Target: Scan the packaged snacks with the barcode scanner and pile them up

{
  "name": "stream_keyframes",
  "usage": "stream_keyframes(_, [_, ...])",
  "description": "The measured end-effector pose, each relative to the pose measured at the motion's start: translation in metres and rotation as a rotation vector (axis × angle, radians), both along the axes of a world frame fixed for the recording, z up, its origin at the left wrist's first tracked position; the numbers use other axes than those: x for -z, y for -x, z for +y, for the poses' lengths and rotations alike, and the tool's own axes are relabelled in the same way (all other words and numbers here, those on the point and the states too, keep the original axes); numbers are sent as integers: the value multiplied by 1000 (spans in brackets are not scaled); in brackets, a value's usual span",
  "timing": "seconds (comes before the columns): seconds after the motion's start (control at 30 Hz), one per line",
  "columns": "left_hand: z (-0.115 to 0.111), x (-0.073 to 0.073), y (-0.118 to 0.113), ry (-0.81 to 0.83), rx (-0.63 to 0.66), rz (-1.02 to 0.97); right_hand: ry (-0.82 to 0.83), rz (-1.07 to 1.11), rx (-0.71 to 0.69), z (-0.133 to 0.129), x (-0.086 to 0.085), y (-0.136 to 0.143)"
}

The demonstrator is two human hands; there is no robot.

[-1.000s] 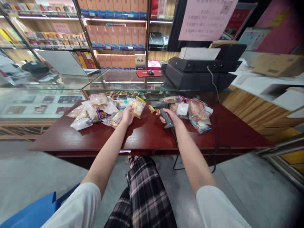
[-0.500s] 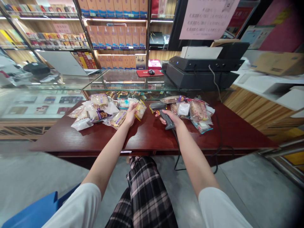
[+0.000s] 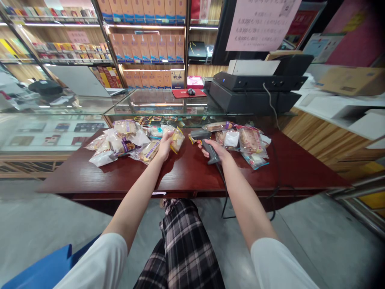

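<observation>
My left hand point(image 3: 165, 147) grips a clear snack packet with yellow edges point(image 3: 177, 140), held just above the dark red table point(image 3: 186, 172). Wrapped round the handle of a dark grey barcode scanner point(image 3: 213, 154) is my right hand point(image 3: 217, 149); the scanner's head points left toward that packet. A black cable runs down from its handle past the table's front edge. To the left of my left hand lies a heap of wrapped snacks point(image 3: 125, 127). Another group of packaged snacks point(image 3: 250, 138) lies right of the scanner.
Behind the table stands a glass display counter point(image 3: 150, 98) bearing a mouse point(image 3: 191, 92) on a red pad. A black cash drawer point(image 3: 252, 98) and a laptop point(image 3: 78, 80) also stand there. At lower left is a blue plastic object point(image 3: 45, 267).
Both hands keep their grips and nearly the same places. The whole view shifts very slightly to the left.
</observation>
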State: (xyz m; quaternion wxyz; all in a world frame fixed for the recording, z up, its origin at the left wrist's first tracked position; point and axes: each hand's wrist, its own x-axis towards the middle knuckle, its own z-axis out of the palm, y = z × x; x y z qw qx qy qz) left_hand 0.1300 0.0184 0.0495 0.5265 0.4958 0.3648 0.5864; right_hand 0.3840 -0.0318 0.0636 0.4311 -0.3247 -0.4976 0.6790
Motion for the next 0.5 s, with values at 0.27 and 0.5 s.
stream_keyframes(0.27, [-8,-14,6,-326,-293,189,-192,-257,570,11,1,11])
stream_keyframes(0.5, [-9,-30,23,-602,-571,624,-155,-325,666,35,15,7])
